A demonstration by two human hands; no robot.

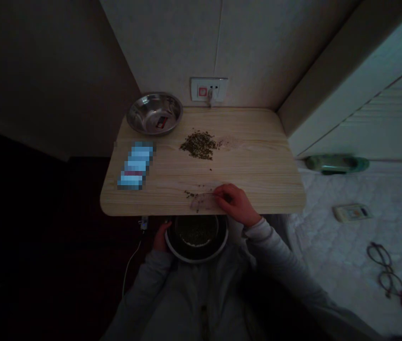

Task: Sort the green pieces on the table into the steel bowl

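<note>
My left hand (161,237) is closed on the left rim of a dark bowl (197,259) with a pale edge, just below the table's front edge. Small dark grains (195,232) lie inside this bowl. Between the fingers of my right hand (234,202) is a thin see-through plastic sheet (202,201), lying low over the tabletop near that edge. A few loose grains (190,193) are scattered beside the sheet. Farther back on the wooden table (257,170) rests a heap of greenish-brown grains (201,144). The dim light hides finer detail.
A steel bowl (154,113) stands at the table's back left, with a blurred lit phone (136,166) in front of it. Behind is a wall socket (209,90) with a plug. On the white bed to the right lie a remote control (352,212), a green object (337,163) and a looped cord (385,270).
</note>
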